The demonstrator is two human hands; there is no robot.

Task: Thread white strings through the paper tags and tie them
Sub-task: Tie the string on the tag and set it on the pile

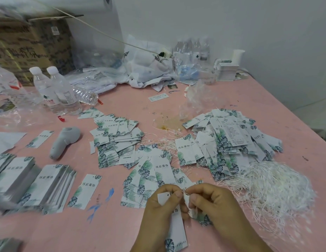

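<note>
From the head view, I have both hands low and close to my body, working one tag over the pink table [176,106]. My left hand [158,206] curls round a paper tag [176,226], thumb on its face near the top, so that the punched hole sits clear above my fingers where I can reach it. The tag hangs down toward me, leaf print at its lower end. My right hand [211,200] is closed to a fine pinch on a white string [185,192], thumb and forefinger brought right up beside the hole. I judge the string is being fed through or drawn tight, though the blur there keeps me from saying whether it has passed the hole yet.

The supplies lie where each hand wants them. The loose bundle of strings [273,190] sits just right of my right hand, an easy reach for the next one. A pile of strung tags [229,140] lies beyond it, strings trailing out at its left edge. A second heap of tags [116,140] and neat tag stacks [47,186] sit to the left, near the holding hand. Further back stand water bottles [56,90], a cardboard box [31,46] and a grey handheld device [64,141], all well apart from the work.
</note>
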